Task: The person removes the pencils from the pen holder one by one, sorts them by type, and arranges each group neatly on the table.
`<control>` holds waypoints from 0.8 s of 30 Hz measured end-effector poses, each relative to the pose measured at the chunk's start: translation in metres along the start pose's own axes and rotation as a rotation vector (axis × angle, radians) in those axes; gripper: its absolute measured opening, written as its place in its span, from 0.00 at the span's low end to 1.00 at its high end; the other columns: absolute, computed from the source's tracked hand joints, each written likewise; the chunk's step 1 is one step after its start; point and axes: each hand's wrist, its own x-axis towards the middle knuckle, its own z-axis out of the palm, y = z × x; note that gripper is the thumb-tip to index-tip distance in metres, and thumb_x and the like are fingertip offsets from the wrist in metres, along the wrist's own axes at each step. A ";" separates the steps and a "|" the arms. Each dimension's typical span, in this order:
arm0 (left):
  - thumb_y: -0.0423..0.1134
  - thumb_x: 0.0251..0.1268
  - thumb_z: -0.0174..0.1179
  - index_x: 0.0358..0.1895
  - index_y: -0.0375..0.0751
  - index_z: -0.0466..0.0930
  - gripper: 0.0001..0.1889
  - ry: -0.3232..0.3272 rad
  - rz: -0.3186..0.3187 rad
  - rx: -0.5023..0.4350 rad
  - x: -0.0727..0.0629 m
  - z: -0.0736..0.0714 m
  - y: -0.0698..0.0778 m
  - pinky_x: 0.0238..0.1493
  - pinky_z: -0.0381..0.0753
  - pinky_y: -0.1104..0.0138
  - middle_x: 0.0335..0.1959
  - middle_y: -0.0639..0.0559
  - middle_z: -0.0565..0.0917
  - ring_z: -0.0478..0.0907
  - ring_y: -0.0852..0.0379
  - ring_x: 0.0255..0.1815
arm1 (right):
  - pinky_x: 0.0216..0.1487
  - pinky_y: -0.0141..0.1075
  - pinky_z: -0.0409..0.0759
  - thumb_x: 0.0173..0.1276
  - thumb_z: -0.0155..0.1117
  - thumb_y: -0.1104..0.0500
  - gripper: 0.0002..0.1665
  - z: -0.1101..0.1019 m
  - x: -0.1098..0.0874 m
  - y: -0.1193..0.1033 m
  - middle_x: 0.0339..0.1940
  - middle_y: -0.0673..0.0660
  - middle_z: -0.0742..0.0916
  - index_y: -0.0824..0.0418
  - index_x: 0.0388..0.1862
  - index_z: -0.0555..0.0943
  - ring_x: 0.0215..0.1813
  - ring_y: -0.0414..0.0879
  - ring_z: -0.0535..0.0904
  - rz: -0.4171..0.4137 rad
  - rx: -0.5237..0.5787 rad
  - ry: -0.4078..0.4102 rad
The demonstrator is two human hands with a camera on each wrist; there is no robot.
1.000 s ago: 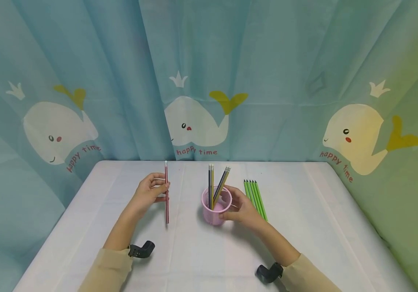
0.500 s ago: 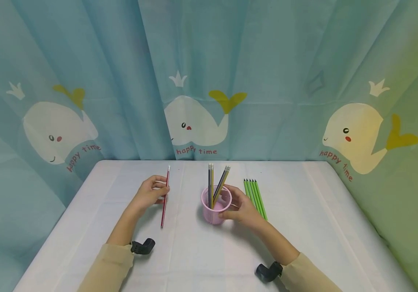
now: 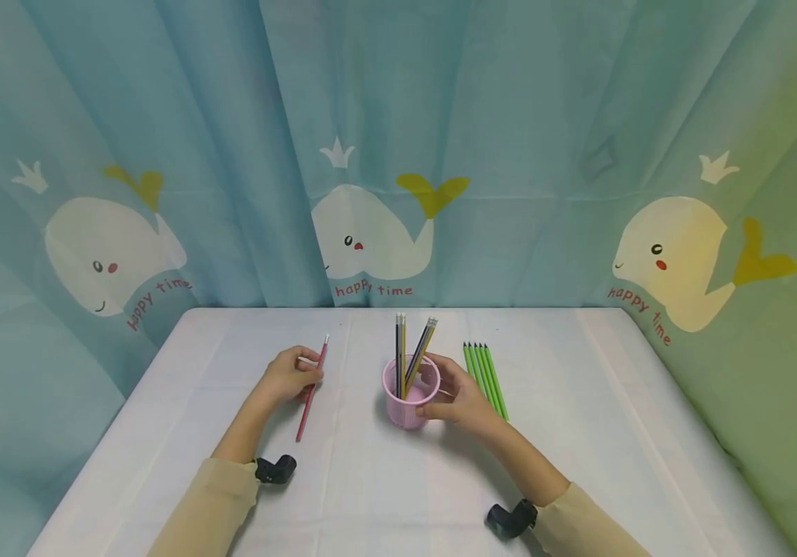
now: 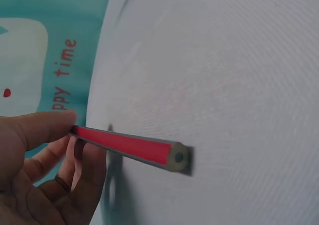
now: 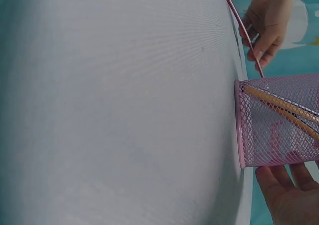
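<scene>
Head view: left sleeve (image 3: 206,507) at 7 o'clock, right sleeve (image 3: 586,526) at 5 o'clock. Both plain beige cloth, lightly creased, cuffs ending on forearm. Left wrist unit (image 3: 276,469), at left cuff's 3 o'clock: black, stubby, elbow-bent, rounded end. Right wrist unit (image 3: 512,519), at right cuff's 9 o'clock: likewise black, bent. Unit markings too small to read. Left hand (image 3: 289,377), right hand (image 3: 466,400) bare.

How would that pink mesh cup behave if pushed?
The pink mesh cup is probably light for its size, since its sides are openwork. Its base looks broad and flat, so a low push would likely slide it. The pencils inside lean different ways, so they may shift or rattle.
</scene>
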 end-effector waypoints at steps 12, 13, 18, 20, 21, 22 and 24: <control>0.33 0.62 0.66 0.55 0.32 0.77 0.19 0.017 -0.008 0.098 0.001 0.005 -0.006 0.24 0.85 0.66 0.37 0.43 0.84 0.79 0.56 0.24 | 0.69 0.55 0.72 0.50 0.76 0.74 0.52 0.001 -0.001 -0.002 0.70 0.68 0.73 0.64 0.74 0.64 0.70 0.68 0.69 -0.025 0.014 -0.015; 0.33 0.62 0.66 0.55 0.32 0.77 0.19 0.022 -0.005 0.110 0.001 0.005 -0.006 0.24 0.85 0.66 0.37 0.43 0.84 0.79 0.56 0.24 | 0.69 0.55 0.72 0.50 0.76 0.74 0.52 0.001 -0.001 -0.002 0.70 0.68 0.73 0.64 0.74 0.64 0.70 0.67 0.69 -0.024 0.014 -0.014; 0.33 0.60 0.68 0.53 0.33 0.78 0.18 0.050 0.008 0.161 -0.001 0.006 -0.005 0.23 0.84 0.67 0.35 0.45 0.83 0.79 0.57 0.23 | 0.69 0.55 0.72 0.50 0.76 0.74 0.52 0.001 -0.001 -0.002 0.70 0.68 0.73 0.64 0.74 0.64 0.70 0.68 0.70 -0.026 0.009 -0.014; 0.32 0.59 0.68 0.53 0.33 0.78 0.18 0.051 0.007 0.168 -0.002 0.006 -0.004 0.22 0.84 0.67 0.33 0.46 0.82 0.79 0.57 0.22 | 0.69 0.56 0.72 0.50 0.76 0.74 0.51 0.001 -0.001 -0.002 0.70 0.68 0.73 0.64 0.74 0.64 0.70 0.68 0.70 -0.026 0.009 -0.014; 0.32 0.59 0.68 0.53 0.32 0.78 0.18 0.047 0.007 0.168 -0.002 0.006 -0.003 0.22 0.84 0.67 0.33 0.46 0.82 0.79 0.57 0.21 | 0.69 0.56 0.72 0.50 0.76 0.73 0.51 0.001 -0.001 -0.002 0.70 0.69 0.73 0.64 0.74 0.64 0.70 0.68 0.70 -0.027 0.009 -0.015; 0.33 0.59 0.68 0.53 0.33 0.78 0.19 0.045 0.004 0.172 -0.003 0.006 -0.003 0.22 0.83 0.67 0.32 0.46 0.82 0.79 0.57 0.20 | 0.69 0.56 0.72 0.50 0.76 0.73 0.51 0.001 -0.001 -0.002 0.70 0.69 0.73 0.64 0.74 0.64 0.70 0.68 0.69 -0.024 0.007 -0.014; 0.34 0.59 0.68 0.53 0.33 0.78 0.19 0.042 0.003 0.186 -0.004 0.005 -0.001 0.23 0.82 0.67 0.31 0.47 0.83 0.79 0.57 0.20 | 0.70 0.56 0.72 0.50 0.76 0.73 0.51 0.001 -0.001 -0.002 0.71 0.68 0.73 0.64 0.74 0.64 0.70 0.68 0.69 -0.018 0.006 -0.015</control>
